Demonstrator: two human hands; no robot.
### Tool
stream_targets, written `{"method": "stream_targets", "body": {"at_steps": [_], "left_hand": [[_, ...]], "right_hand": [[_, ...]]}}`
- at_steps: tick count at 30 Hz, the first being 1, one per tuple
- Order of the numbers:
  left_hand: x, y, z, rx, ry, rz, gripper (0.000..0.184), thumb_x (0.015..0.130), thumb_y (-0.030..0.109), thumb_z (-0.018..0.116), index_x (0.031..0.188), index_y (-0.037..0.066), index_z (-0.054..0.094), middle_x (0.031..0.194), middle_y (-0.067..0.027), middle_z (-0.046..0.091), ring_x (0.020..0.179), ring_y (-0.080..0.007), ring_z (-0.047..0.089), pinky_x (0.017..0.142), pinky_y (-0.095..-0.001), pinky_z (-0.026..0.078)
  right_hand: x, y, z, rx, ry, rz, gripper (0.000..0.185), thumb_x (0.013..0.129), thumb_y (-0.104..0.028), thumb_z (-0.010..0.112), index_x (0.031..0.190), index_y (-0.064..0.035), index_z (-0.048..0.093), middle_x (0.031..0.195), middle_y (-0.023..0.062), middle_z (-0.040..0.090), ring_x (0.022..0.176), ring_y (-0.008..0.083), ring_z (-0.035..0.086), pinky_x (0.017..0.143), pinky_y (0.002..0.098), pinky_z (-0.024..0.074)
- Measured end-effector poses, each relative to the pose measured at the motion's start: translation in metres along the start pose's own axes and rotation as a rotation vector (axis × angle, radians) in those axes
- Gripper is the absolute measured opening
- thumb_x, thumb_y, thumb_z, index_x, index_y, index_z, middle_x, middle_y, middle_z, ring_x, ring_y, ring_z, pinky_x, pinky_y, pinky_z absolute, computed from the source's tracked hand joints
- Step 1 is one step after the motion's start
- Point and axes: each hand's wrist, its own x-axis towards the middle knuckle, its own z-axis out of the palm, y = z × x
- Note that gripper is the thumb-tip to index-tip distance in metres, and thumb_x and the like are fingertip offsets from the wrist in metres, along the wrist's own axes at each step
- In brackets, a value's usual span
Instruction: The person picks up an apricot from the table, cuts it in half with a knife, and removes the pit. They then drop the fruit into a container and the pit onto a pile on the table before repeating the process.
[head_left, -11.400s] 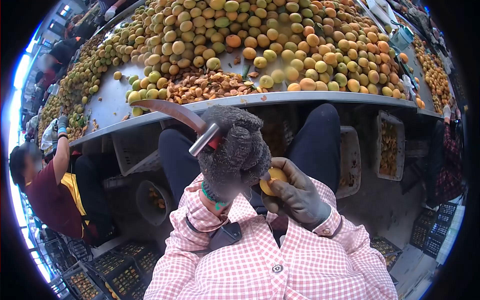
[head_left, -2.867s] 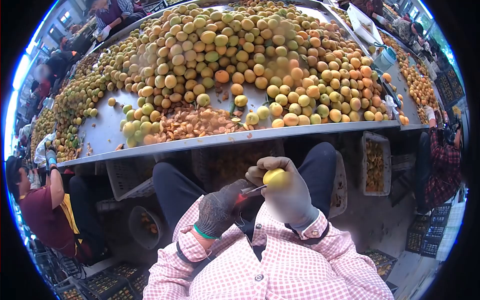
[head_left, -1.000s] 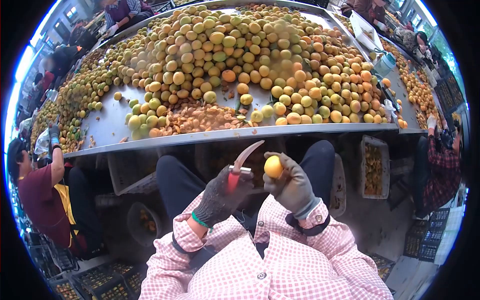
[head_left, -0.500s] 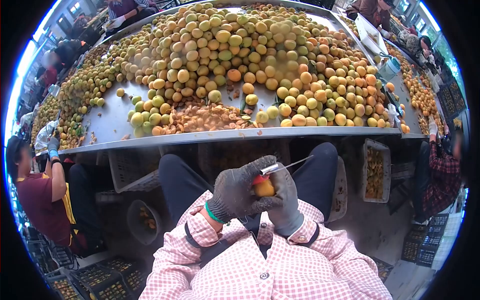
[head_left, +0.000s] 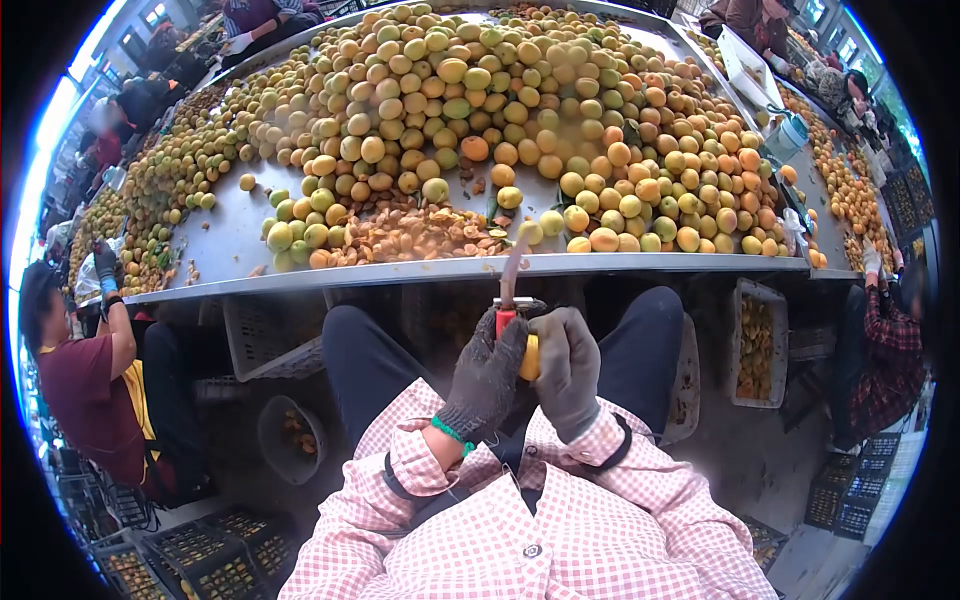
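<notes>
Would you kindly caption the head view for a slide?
Left hand gripping a knife, right hand at a yellow fruit, before a laden table.

The left hand (head_left: 485,375) wears a charcoal knit glove (head_left: 468,400) with a green band (head_left: 453,434) at its wrist; the right hand (head_left: 567,375) wears a greyer glove (head_left: 573,400), perhaps smooth-coated, though blur makes that uncertain. Behind both hands run pink-and-white checked sleeves (head_left: 415,463), each circled by a dark band (head_left: 398,478), joining a matching shirt (head_left: 450,555) with a round button (head_left: 532,550). Dark trousers (head_left: 370,360) flank the hands.
</notes>
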Motion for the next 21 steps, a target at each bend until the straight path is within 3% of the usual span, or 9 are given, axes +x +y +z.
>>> {"method": "stream_targets", "body": {"at_steps": [3, 4, 7, 9, 13, 15, 16, 19, 21], "left_hand": [[0.0, -0.009, -0.006, 0.004, -0.063, -0.038, 0.048, 0.081, 0.028, 0.07, 0.121, 0.007, 0.053, 0.101, -0.0114, 0.064, 0.094, -0.02, 0.064, 0.082, -0.0307, 0.048], [0.001, -0.011, -0.008, 0.098, -0.085, 0.07, 0.051, 0.079, 0.029, 0.072, 0.121, 0.008, 0.053, 0.101, -0.0125, 0.064, 0.096, -0.021, 0.064, 0.081, -0.0312, 0.048], [-0.002, 0.0, -0.003, 0.154, -0.1, 0.179, 0.048, 0.078, 0.026, 0.073, 0.119, 0.007, 0.055, 0.102, -0.0128, 0.065, 0.094, -0.0231, 0.065, 0.082, -0.0315, 0.048], [-0.003, 0.007, 0.001, -0.134, -0.046, -0.11, 0.039, 0.081, 0.021, 0.07, 0.115, 0.006, 0.059, 0.102, -0.0131, 0.065, 0.093, -0.0264, 0.064, 0.083, -0.032, 0.049], [0.0, 0.003, -0.002, -0.215, -0.043, -0.226, 0.03, 0.083, 0.014, 0.066, 0.111, 0.005, 0.061, 0.103, -0.0105, 0.065, 0.091, -0.0233, 0.063, 0.083, -0.031, 0.048], [-0.001, 0.0, -0.007, 0.502, -0.144, 0.361, 0.027, 0.087, 0.015, 0.062, 0.112, 0.003, 0.06, 0.104, -0.0061, 0.063, 0.091, -0.0156, 0.059, 0.082, -0.0296, 0.048], [-0.001, 0.0, -0.008, 0.502, -0.141, 0.358, 0.027, 0.087, 0.015, 0.062, 0.112, 0.003, 0.06, 0.104, -0.0061, 0.063, 0.091, -0.0156, 0.059, 0.082, -0.0296, 0.048], [0.002, -0.003, -0.008, 0.608, -0.183, 0.296, 0.027, 0.087, 0.014, 0.062, 0.112, 0.004, 0.06, 0.106, -0.0055, 0.061, 0.092, -0.0129, 0.058, 0.082, -0.0286, 0.048], [0.007, -0.01, -0.004, -0.16, -0.081, -0.262, 0.033, 0.082, 0.019, 0.069, 0.111, 0.007, 0.06, 0.105, -0.01, 0.062, 0.096, -0.0165, 0.06, 0.082, -0.0283, 0.048]], "right_hand": [[0.003, -0.006, -0.001, -0.119, 0.005, 0.062, 0.015, 0.095, -0.011, 0.044, 0.091, 0.0003, 0.054, 0.076, 0.0057, 0.053, 0.069, 0.0137, 0.052, 0.065, 0.0243, 0.0417], [0.0, -0.013, 0.003, 0.1, 0.021, 0.264, 0.02, 0.098, -0.016, 0.042, 0.087, -0.0022, 0.052, 0.076, 0.0016, 0.052, 0.071, 0.0093, 0.05, 0.065, 0.0234, 0.0411], [-0.01, -0.022, 0.013, 0.31, 0.156, 0.186, 0.022, 0.099, -0.016, 0.041, 0.085, -0.0037, 0.052, 0.075, 0.0008, 0.051, 0.069, 0.0083, 0.048, 0.064, 0.025, 0.0404], [-0.013, -0.018, 0.011, 0.177, 0.157, 0.073, 0.02, 0.097, -0.014, 0.041, 0.086, -0.0026, 0.053, 0.074, 0.0042, 0.051, 0.067, 0.0119, 0.048, 0.063, 0.0281, 0.0402], [-0.004, 0.013, -0.007, -0.193, 0.068, -0.502, 0.01, 0.089, -0.013, 0.05, 0.089, -0.0052, 0.056, 0.069, 0.0086, 0.055, 0.057, 0.0212, 0.055, 0.052, 0.0312, 0.0429], [0.0, 0.017, -0.011, -0.388, 0.038, -0.701, 0.011, 0.086, -0.018, 0.054, 0.092, -0.0089, 0.057, 0.07, 0.0092, 0.057, 0.055, 0.0276, 0.056, 0.051, 0.0365, 0.0437], [0.001, 0.017, -0.013, -0.448, 0.03, -0.727, 0.013, 0.083, -0.022, 0.057, 0.091, -0.0121, 0.058, 0.071, 0.0084, 0.057, 0.057, 0.0288, 0.056, 0.052, 0.0393, 0.0445], [0.007, 0.019, -0.017, -0.616, -0.031, -0.755, 0.011, 0.082, -0.021, 0.058, 0.089, -0.0123, 0.057, 0.071, 0.0085, 0.057, 0.056, 0.0287, 0.056, 0.053, 0.0393, 0.0448], [0.0, 0.004, -0.002, -0.303, 0.048, -0.264, 0.007, 0.087, -0.012, 0.053, 0.087, -0.006, 0.056, 0.073, 0.0097, 0.058, 0.061, 0.0257, 0.057, 0.058, 0.0374, 0.0471]]}}
